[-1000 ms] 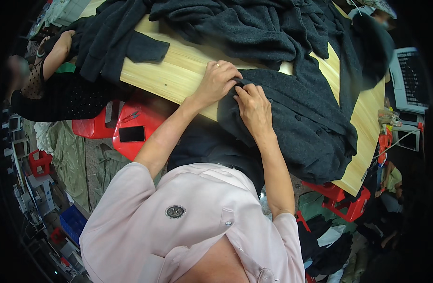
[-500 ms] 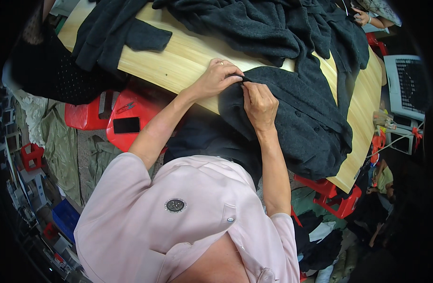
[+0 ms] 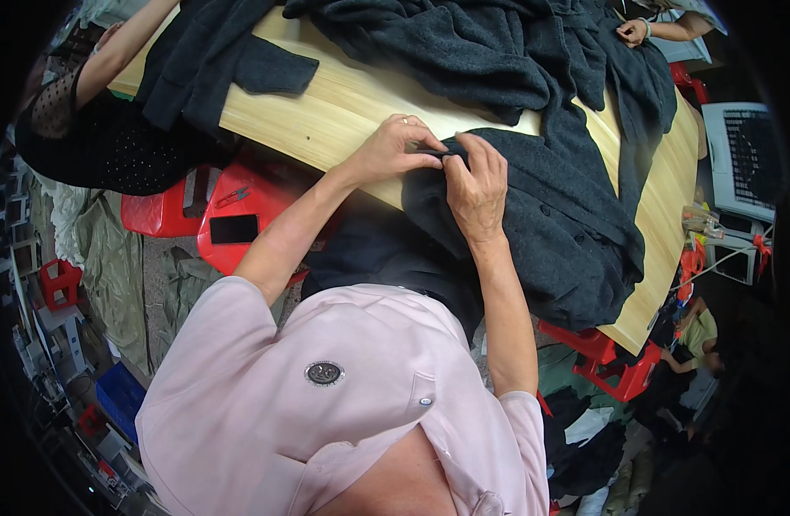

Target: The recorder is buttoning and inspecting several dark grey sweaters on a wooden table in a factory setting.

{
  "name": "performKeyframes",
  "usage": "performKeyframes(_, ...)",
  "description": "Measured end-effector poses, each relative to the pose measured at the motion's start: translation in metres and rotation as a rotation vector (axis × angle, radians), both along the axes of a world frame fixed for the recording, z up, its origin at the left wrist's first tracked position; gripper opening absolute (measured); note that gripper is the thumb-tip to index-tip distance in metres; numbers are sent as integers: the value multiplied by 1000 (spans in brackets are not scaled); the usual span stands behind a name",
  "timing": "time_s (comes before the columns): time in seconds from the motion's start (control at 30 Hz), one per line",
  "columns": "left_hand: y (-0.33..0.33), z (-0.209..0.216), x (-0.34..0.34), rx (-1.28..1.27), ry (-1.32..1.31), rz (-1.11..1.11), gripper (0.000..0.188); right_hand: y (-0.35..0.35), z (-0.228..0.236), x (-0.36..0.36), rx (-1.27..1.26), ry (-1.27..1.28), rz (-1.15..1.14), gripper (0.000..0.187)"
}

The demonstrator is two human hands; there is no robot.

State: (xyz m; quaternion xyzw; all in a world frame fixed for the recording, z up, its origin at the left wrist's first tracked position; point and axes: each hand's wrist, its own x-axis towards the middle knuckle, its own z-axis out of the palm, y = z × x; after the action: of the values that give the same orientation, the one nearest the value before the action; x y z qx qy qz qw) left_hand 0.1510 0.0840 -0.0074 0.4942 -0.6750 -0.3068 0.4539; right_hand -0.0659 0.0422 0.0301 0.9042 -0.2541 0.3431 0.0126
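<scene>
A dark grey wool coat (image 3: pixel 558 249) with dark buttons lies over the near edge of the table. My left hand (image 3: pixel 393 150), with a ring on one finger, pinches the coat's folded edge between thumb and fingers. Right beside it, my right hand (image 3: pixel 477 185) has its thumb and bent fingers at the same edge, the knuckles raised. The two sets of fingertips almost meet. Whether something small, such as a needle, sits between them is too fine to make out.
More dark grey garments (image 3: pixel 429 52) cover the far side of the wooden table (image 3: pixel 343 112). A phone (image 3: pixel 233 229) and small thread snips (image 3: pixel 232 197) rest on a red stool (image 3: pixel 219 258) at left. One co-worker's arm (image 3: pixel 124 47) reaches in at upper left, another's hand (image 3: pixel 633 33) at upper right.
My right hand's fingers have lifted and spread slightly at the coat's edge; my left has barely moved. The left co-worker's arm has come into view, and the right co-worker's hand has shifted left.
</scene>
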Motion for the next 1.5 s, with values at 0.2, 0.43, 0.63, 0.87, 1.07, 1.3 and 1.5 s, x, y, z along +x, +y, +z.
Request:
performKeyframes(0.2,-3,7,-3,5,-17,-19,24,1,-5,-3,185,62,21,12)
performKeyframes(0.43,-1,5,-9,58,110,53,21,1,-7,0,255,-39,19,21)
performKeyframes(0.63,3,-3,-21,69,195,141,19,-3,-10,-4,290,-75,29,21)
performKeyframes(0.87,5,5,-26,-146,-89,254,14,0,-4,0,350,-154,-38,21)
performKeyframes(1.07,8,20,-29,-347,-467,195,24,12,3,-18,336,-140,-149,15)
performKeyframes(1.3,12,34,-18,-374,-687,68,13,15,15,-74,404,-52,-389,12)
performKeyframes(1.5,-10,57,-65,-324,-757,29,22,11,18,-76,543,-38,-365,15)
